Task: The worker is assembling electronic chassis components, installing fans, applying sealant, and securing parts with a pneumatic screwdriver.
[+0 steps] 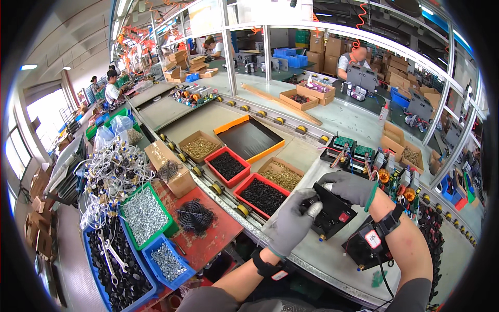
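Both my hands wear grey gloves and work at a black metal panel (pixel 332 212) standing tilted on the bench. The panel carries a small red part (pixel 343 216) and a brass-coloured fitting at its lower edge. My left hand (pixel 296 222) is at the panel's left side, fingers curled with the thumb against them; a small dark piece shows at the fingertips, too hidden to name. Over the panel's far upper edge, my right hand (pixel 349 187) is closed on it. Another black panel (pixel 364 249) with a brass fitting lies under my right forearm.
Left of my hands are red bins of black small parts (pixel 265 195) and cardboard boxes of brass-coloured parts (pixel 280 176). Circuit assemblies (pixel 364 152) line the right. Further left stand a green bin of screws (pixel 148 216) and a blue bin with wrenches (pixel 115 260). People work beyond.
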Available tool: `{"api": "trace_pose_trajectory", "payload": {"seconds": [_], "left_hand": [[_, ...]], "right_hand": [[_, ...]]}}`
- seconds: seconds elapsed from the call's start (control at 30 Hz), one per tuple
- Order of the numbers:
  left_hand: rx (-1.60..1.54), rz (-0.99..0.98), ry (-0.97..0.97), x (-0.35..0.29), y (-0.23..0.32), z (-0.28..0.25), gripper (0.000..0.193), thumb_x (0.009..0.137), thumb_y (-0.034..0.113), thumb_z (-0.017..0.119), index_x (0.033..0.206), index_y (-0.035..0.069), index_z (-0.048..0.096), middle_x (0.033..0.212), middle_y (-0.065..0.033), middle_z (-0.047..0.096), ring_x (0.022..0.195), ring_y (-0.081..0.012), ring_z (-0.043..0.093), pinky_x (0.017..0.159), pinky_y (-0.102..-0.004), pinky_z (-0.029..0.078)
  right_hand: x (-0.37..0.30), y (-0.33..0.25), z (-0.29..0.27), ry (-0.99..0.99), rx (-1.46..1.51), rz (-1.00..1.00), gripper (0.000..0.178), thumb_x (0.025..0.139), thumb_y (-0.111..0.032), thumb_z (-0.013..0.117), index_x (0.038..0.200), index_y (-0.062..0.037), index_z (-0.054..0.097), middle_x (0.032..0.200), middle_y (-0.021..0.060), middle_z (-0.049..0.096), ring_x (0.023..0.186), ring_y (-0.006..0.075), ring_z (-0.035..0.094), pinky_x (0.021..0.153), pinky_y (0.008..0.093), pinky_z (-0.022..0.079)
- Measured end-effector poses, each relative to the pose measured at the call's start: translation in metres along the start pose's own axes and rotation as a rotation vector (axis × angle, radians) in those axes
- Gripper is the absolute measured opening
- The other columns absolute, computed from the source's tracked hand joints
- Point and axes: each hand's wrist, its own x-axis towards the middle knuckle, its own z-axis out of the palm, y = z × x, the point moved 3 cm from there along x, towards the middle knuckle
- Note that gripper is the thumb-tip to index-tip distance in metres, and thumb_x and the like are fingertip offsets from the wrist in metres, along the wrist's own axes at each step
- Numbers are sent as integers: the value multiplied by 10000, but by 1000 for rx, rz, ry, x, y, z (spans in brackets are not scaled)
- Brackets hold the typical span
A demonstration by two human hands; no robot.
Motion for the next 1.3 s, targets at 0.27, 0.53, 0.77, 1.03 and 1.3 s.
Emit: {"api": "trace_pose_trajectory", "payload": {"seconds": [0.27, 0.53, 0.77, 1.03, 1.3], "left_hand": [[535, 653, 93, -1, 6, 2, 264, 860, 147, 729, 1097, 59, 654, 1040, -102, 618, 803, -173, 640, 666, -293, 530], [703, 546, 131, -4, 5, -4, 342, 887, 220, 695, 1180, 76, 593, 1079, -146, 604, 809, -244, 672, 684, -327, 539], [372, 116, 67, 1, -10, -9, 367, 884, 193, 679, 1236, 156, 582, 1052, -106, 613, 755, -242, 650, 655, -356, 536], [358, 105, 72, 3, -15, -10, 404, 881, 183, 688, 1265, 149, 568, 1135, -87, 595, 828, -276, 672, 666, -333, 543], [438, 310, 135, 2, -10, -7, 349, 883, 225, 686, 1211, 160, 586, 1119, -86, 596, 783, -289, 661, 664, -358, 543]], "right_hand": [[-2, 9, 0, 111, 51, 186, 331, 775, -95, 619, 1093, -39, 693, 1318, 185, 562, 1179, 332, 565, 1008, 356, 460], [0, -4, 0, -94, -545, -414, 288, 922, -210, 519, 1139, -46, 613, 1120, 174, 658, 952, 301, 648, 847, 358, 521], [-2, -4, 2, -13, -649, -559, 319, 959, -196, 463, 1182, -21, 607, 1027, 189, 668, 865, 297, 661, 783, 366, 537], [-3, -6, -1, -67, -368, -218, 250, 912, -152, 518, 1123, -43, 597, 945, 180, 659, 894, 295, 673, 772, 376, 545], [-4, -12, -2, -31, -393, -69, 349, 950, -207, 447, 1212, -20, 582, 1038, 171, 658, 780, 228, 684, 644, 340, 577]]}}
